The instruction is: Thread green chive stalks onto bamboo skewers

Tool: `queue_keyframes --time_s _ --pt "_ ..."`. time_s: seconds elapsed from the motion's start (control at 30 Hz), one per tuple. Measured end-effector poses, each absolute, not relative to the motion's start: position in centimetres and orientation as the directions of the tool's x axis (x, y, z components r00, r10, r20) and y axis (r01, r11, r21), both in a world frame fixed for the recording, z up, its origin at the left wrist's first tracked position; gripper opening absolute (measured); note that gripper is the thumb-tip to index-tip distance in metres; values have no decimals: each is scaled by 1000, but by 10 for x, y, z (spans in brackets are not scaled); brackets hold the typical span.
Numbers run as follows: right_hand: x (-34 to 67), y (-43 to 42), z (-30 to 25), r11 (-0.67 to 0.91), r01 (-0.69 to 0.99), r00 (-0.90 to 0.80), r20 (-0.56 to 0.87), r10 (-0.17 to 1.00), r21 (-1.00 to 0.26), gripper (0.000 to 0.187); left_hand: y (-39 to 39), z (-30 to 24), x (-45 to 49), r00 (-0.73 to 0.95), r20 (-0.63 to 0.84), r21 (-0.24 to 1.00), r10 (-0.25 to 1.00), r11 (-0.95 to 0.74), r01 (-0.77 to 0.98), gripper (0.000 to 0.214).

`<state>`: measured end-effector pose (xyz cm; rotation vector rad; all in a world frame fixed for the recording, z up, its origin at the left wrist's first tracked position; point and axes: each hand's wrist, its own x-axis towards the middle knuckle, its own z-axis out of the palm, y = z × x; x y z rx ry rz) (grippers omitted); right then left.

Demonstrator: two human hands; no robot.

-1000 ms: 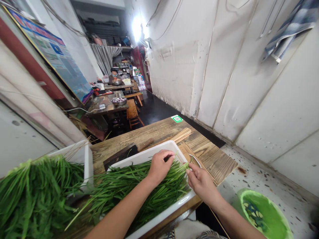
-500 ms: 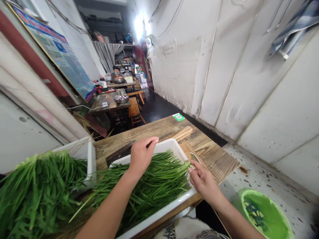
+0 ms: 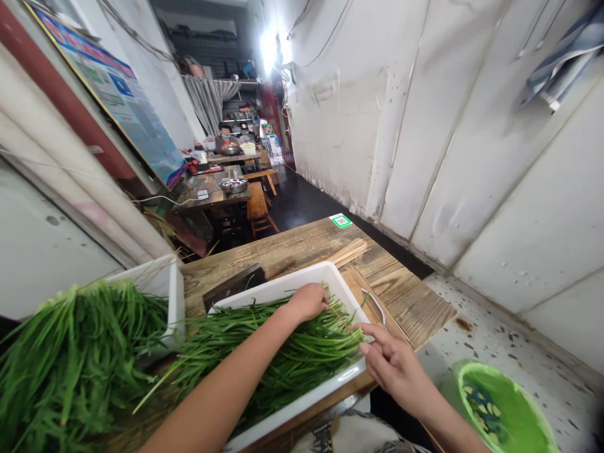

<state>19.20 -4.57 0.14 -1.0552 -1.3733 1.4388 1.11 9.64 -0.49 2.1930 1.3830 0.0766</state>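
Left hand [image 3: 309, 302] curled over green stalks [image 3: 302, 365], grip unclear, right hand [image 3: 391, 365], fingers parted, at their pale ends [image 3: 355, 338].

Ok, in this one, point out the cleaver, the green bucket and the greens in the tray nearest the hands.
Cleaver [image 3: 232, 289]: head view, on the dark blade.
Green bucket [image 3: 527, 412]: head view, on the inner wall.
Greens [image 3: 309, 367]: head view, on the leaves, right of the left forearm.

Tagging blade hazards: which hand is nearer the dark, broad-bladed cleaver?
Left. The left hand is right of the cleaver, over green leafy stalks in the white rectangular plastic tray; the right hand is farther off, at the tray's right end.
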Motion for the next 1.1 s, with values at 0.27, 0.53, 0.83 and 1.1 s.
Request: queue_keyframes --time_s 0.27,0.53,0.83,1.1 --pt "190 -37 -2 -2 -32 -213 5 977 -999 48 109 -22 -5 483 -201 612 852 -275 742 26" --pt "187 -34 4 -1 -2 -183 -1 983 -1000 50 112 -24 1 480 -194 637 856 -262 725 15" --pt "176 -13 4 57 -12 -163 59 985 -998 40 90 -2 -10 239 43 856 970 -159 492 22" --pt "171 -3 -6 64 -53 -130 70 989 -997 34 71 11 5 101 -53 977 993 31 212 30"
